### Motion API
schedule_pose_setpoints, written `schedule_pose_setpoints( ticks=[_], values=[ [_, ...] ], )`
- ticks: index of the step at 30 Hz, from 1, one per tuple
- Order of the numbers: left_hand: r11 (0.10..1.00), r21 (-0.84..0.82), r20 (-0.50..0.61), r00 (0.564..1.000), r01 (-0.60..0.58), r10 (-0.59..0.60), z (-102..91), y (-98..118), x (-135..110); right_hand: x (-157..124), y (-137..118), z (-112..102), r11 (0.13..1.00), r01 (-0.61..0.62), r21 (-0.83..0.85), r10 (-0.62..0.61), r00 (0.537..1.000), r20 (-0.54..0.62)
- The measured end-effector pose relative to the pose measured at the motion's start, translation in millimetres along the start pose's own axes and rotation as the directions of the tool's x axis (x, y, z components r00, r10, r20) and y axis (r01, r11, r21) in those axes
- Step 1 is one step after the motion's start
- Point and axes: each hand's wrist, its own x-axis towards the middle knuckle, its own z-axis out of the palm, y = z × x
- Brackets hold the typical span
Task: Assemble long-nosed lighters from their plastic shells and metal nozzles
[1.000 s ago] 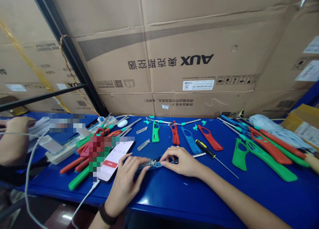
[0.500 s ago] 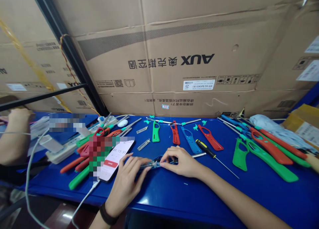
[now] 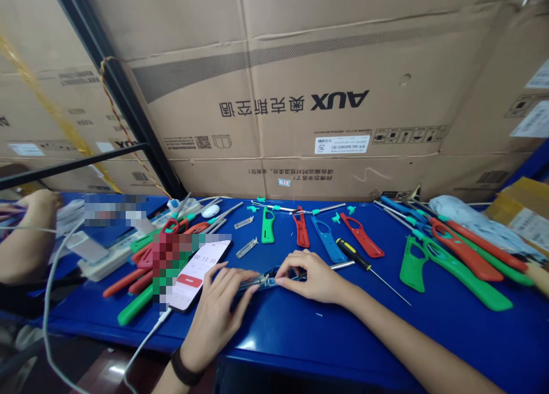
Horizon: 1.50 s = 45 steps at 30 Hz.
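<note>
Head camera: a blue workbench (image 3: 300,337) runs from left to right. Behind it stands a wall of cardboard cartons (image 3: 300,68) (the print on them reads upside down). A black steel post (image 3: 107,79) slants up at the far left.

At the near middle of the bench, the left hand (image 3: 221,311) and the right hand (image 3: 315,278) meet over a blue lighter piece (image 3: 269,280), which lies low on the surface between them. The left fingertips are pinched on its left end and the right fingers are closed over its right part, so most of it is hidden.

A phone (image 3: 199,271) showing a timer lies just left of the left hand, with a white cable running off the near edge. A black-and-yellow screwdriver (image 3: 358,261) lies just right of the right hand.

Farther back, green (image 3: 267,228), red (image 3: 301,232) and blue (image 3: 328,242) handle shells lie in a loose row. A heap of long green and red lighters (image 3: 454,262) sits well to the right. At the far left, another person's hand (image 3: 40,202) is at work near a white power strip (image 3: 107,261).
</note>
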Motion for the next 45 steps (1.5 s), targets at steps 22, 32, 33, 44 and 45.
schedule_pose_setpoints(
  ticks=[22,32,33,44,45],
  values=[
    [0.999,-0.02,0.016,0.999,-0.034,0.035,0.4,2.0,-1.7,0.8,0.0,5.2,1.0,-0.014,-0.006,0.014,1.0,-0.024],
    [0.999,-0.03,0.007,0.999,-0.043,0.043,0.4,1.6,-0.1,0.5,-2.5,6.1,1.0,-0.006,-0.008,0.006,0.999,-0.031],
    [0.998,-0.034,0.006,0.999,-0.044,0.044,0.6,1.6,-0.1,0.3,-2.5,6.5,1.0,-0.004,-0.009,0.004,1.0,-0.031],
    [0.996,-0.067,-0.013,0.999,-0.052,0.051,3.3,-0.8,-3.9,-1.8,-3.2,12.2,1.0,0.007,-0.004,-0.007,0.999,-0.041],
    [0.996,-0.074,-0.02,0.998,-0.054,0.053,3.8,-0.7,-4.0,-2.0,-3.7,12.7,1.0,-0.003,-0.002,0.003,0.999,-0.043]
  ],
)
